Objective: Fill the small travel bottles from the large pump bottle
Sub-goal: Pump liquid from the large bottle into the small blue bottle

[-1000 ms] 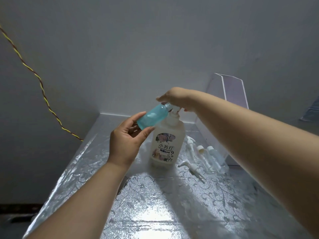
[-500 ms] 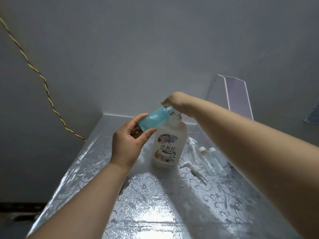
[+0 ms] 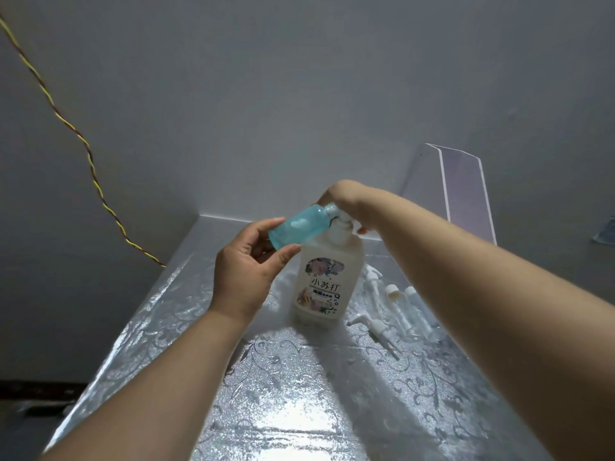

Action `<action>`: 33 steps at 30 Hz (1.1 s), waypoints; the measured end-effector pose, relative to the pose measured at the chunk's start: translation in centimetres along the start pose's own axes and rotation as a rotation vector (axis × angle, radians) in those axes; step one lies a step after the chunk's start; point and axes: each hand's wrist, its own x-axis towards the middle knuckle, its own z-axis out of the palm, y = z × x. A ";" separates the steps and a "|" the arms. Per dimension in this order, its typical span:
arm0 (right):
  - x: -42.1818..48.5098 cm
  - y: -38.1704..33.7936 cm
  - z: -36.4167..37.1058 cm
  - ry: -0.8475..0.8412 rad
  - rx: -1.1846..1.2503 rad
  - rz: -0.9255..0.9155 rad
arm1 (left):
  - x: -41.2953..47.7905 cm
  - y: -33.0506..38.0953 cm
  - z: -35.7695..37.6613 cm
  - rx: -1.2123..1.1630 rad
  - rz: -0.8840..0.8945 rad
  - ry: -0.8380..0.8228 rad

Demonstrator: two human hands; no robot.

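Though closure unclear for right grip (image 3: 342,201) atop "小苏打" pump bottle (image 3: 327,281), left grip (image 3: 246,277) tight around blue travel bottle (image 3: 296,227).

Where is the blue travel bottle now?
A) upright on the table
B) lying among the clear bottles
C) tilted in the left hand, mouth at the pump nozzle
C: the left hand holds the blue travel bottle tilted, mouth at the nozzle of the pump bottle.

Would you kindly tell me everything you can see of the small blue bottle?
The blue bottle is small, translucent, plastic by its look, with a whitish patch inside. It is held in the air, tilted, neck raised, mouth at the pump bottle's spout. The left hand grips its base end.
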 end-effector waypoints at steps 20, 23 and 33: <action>0.6 0.4 0.1 0.050 0.116 0.080 | 0.1 0.0 0.0 0.012 0.013 -0.021; -0.4 0.0 -0.4 0.044 0.022 -0.022 | 0.0 0.2 0.1 0.003 0.013 -0.025; 0.1 0.2 -0.2 0.026 0.029 -0.028 | 0.0 0.1 0.0 -0.002 0.009 -0.035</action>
